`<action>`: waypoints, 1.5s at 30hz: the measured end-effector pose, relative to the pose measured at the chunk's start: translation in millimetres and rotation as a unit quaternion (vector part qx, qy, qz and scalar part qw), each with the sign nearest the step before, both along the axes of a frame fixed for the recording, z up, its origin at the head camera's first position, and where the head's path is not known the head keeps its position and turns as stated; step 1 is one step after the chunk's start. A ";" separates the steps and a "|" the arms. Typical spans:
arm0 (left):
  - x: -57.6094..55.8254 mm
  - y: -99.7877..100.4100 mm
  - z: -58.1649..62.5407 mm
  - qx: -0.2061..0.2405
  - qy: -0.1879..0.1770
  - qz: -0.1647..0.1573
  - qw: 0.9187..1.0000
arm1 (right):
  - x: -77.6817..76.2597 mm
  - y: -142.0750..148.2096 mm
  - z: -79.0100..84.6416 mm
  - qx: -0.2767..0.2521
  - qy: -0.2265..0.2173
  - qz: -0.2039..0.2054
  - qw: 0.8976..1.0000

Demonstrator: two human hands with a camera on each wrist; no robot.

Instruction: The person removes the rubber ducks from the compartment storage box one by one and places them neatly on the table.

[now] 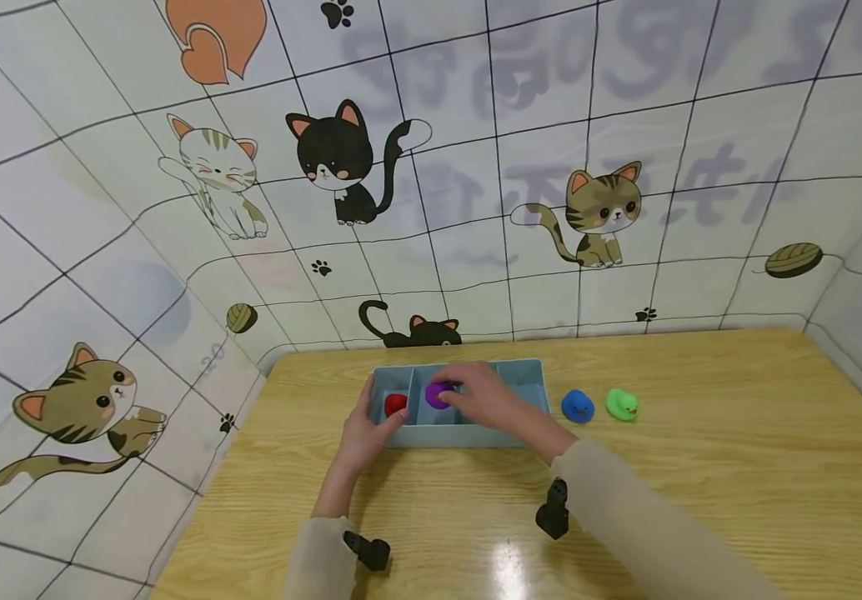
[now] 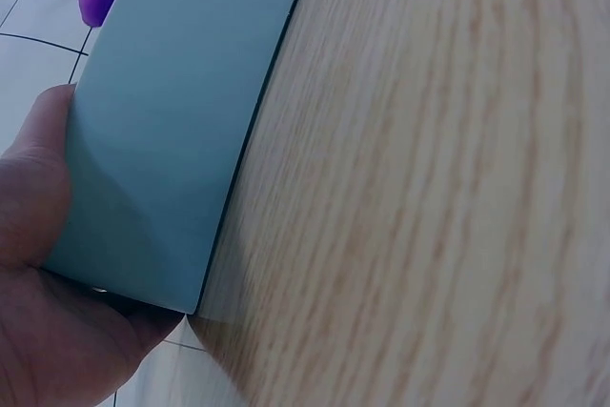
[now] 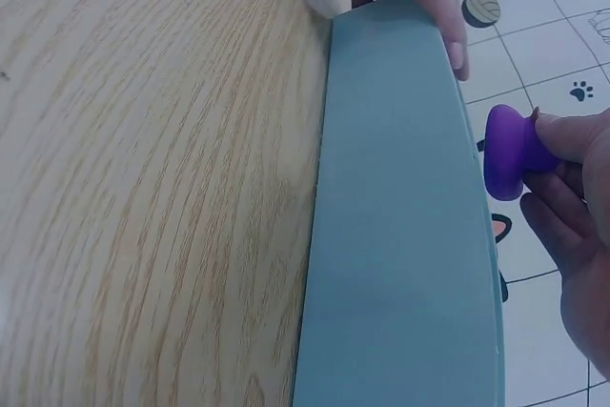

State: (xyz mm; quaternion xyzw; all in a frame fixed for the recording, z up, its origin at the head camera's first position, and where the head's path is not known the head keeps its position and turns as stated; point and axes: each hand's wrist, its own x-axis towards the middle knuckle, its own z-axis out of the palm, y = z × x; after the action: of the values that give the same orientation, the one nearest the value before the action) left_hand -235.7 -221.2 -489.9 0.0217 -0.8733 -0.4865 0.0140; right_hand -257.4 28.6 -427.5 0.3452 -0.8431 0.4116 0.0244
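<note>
Currently, right grip (image 1: pixel 480 395) pinches purple toy (image 1: pixel 437 395) over second compartment from left of box (image 1: pixel 461 437). Left grip (image 1: pixel 363 437) holds box's left end. Red toy (image 1: pixel 395 405) in leftmost compartment; blue duck (image 1: pixel 578 407), green duck (image 1: pixel 621 405) on worktop (image 1: pixel 739 467), right of box.

A divided box (image 1: pixel 446 437) sits toward the far side of the table (image 1: pixel 716 483), before the wall (image 1: pixel 468 175). A toy (image 1: pixel 395 405) lies in its leftmost compartment; the right hand (image 1: pixel 485 395) holds a second toy (image 1: pixel 437 396) above the next. The left hand (image 1: pixel 363 435) is at the box's left end. Right of it lie one duck (image 1: pixel 577 407) and, farther right, another duck (image 1: pixel 621 405).
</note>
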 end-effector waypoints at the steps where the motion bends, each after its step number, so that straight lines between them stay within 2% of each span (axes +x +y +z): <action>1: 0.3 -0.3 0.2 -0.001 -0.001 0.001 1.000 | 1.3 2.5 0.1 -0.006 0.007 0.001 1.000; 7: -1.1 -1.5 0.9 -0.001 -0.003 0.003 1.000 | 7.8 16.2 1.8 -0.033 0.016 -0.013 0.999; 14: -1.4 -0.8 0.2 -0.002 -0.007 0.006 1.000 | 15.8 40.4 5.3 -0.036 -0.006 -0.015 0.999; 23: -0.6 -0.6 1.3 -0.007 -0.003 0.005 1.000 | 25.0 79.7 -2.7 -0.018 0.082 -0.046 0.995; 31: 0.2 -0.9 1.5 -0.002 -0.008 0.004 1.000 | 30.2 108.8 -2.3 -0.001 0.089 -0.052 0.995; 39: -0.2 0.6 2.3 -0.009 -0.008 0.003 1.000 | 33.4 151.0 -5.2 0.008 0.146 -0.072 0.987; 45: -1.2 -0.3 2.0 -0.015 -0.007 0.001 1.000 | 37.1 188.7 -6.4 0.035 0.126 -0.112 0.985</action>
State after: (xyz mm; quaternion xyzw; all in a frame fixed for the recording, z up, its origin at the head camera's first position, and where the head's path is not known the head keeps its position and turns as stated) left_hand -236.9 -221.5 -487.9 0.0260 -0.8806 -0.4731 0.0091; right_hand -220.3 217.3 -434.0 0.2981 -0.8805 0.3297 0.1649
